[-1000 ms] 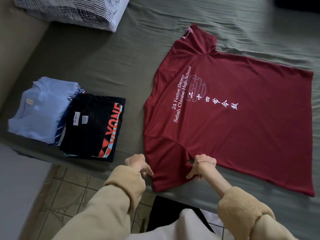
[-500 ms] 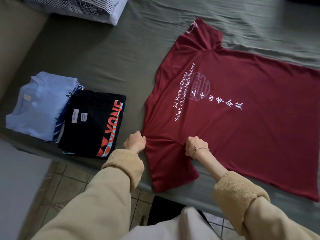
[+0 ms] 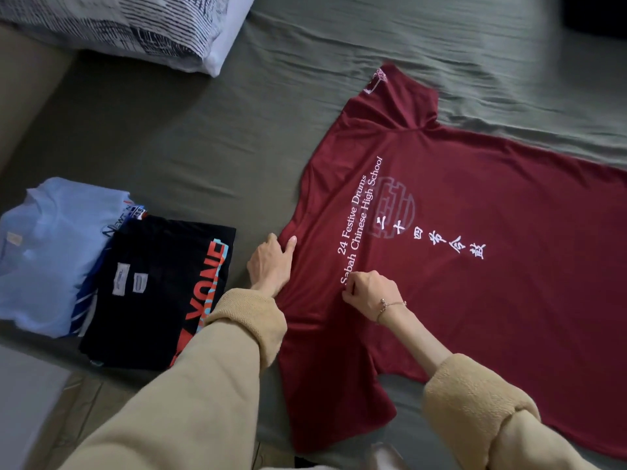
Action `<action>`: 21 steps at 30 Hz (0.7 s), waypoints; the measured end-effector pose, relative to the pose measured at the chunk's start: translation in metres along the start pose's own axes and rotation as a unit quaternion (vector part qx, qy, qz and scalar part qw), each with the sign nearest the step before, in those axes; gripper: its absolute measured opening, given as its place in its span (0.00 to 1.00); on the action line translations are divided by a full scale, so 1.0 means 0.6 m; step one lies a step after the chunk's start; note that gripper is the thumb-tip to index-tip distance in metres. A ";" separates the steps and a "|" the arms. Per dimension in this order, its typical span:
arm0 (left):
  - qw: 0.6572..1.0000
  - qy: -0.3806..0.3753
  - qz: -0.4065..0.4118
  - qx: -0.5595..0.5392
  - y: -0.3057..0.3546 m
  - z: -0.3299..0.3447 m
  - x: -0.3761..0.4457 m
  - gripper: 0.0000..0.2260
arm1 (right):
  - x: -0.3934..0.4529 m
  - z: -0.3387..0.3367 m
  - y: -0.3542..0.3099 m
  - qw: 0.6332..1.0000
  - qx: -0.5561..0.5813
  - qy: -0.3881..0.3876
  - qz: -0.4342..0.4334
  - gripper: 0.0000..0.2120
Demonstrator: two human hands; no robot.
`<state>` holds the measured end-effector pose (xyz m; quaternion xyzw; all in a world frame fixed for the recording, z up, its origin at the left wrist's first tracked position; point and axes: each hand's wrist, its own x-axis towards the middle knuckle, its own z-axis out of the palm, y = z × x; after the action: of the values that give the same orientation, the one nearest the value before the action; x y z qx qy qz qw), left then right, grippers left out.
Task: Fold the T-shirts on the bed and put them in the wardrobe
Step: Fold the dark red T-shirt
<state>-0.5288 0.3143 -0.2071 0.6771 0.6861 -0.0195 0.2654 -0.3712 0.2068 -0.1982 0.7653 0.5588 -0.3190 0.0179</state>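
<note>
A dark red T-shirt (image 3: 475,300) with white lettering lies spread flat, back up, on the grey-green bed sheet (image 3: 203,147). My left hand (image 3: 271,266) rests at the shirt's left edge near the collar, fingers fairly straight on the cloth. My right hand (image 3: 368,290) sits on the shirt's back just below the lettering, its fingertips pinching the fabric. To the left lie folded shirts: a black one (image 3: 159,290) with orange print partly on a light blue one (image 3: 51,252).
A striped pillow (image 3: 135,25) lies at the top left of the bed. The bed's near edge runs along the bottom left, with tiled floor (image 3: 84,401) below it. A pale box or furniture corner (image 3: 23,401) shows at the lower left.
Both hands have moved from the shirt's near sleeve up toward the collar area. The view has shifted with them; the red shirt stays flat.
</note>
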 end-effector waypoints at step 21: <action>0.983 0.085 0.153 0.047 0.217 0.001 0.295 0.16 | 0.241 -0.112 0.125 0.986 -0.060 0.140 0.071 0.28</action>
<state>-0.3963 0.4875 -0.2335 0.7850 0.5926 0.0466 0.1743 -0.2500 0.3269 -0.2428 0.8373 0.5187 -0.1726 0.0084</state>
